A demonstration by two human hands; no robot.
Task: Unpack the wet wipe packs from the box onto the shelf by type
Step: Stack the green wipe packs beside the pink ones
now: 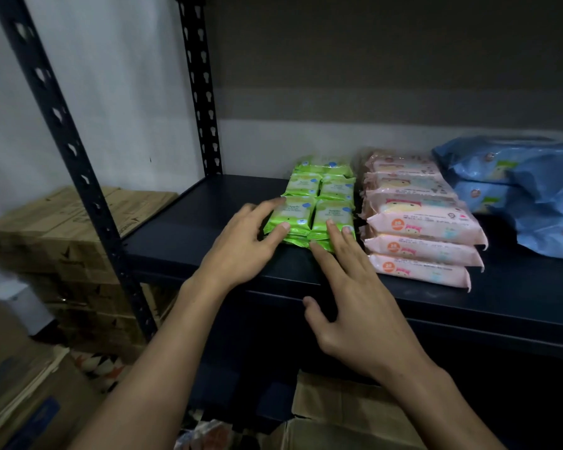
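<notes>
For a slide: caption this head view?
Both hands straighten green wipe packs beside pink and blue packs on a shelf.

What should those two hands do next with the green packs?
Probably lift off and reach down to the box for more: the left hand and right hand rest open-fingered on the green packs, already lined up beside the pink packs.

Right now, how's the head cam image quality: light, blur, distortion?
Head view: dim overall, with the shelf deck and the space below it nearly black; the green packs and pink packs are readable, the blue packs smeared at the right edge; wide-angle bending tilts the shelf post; no glare.
</notes>
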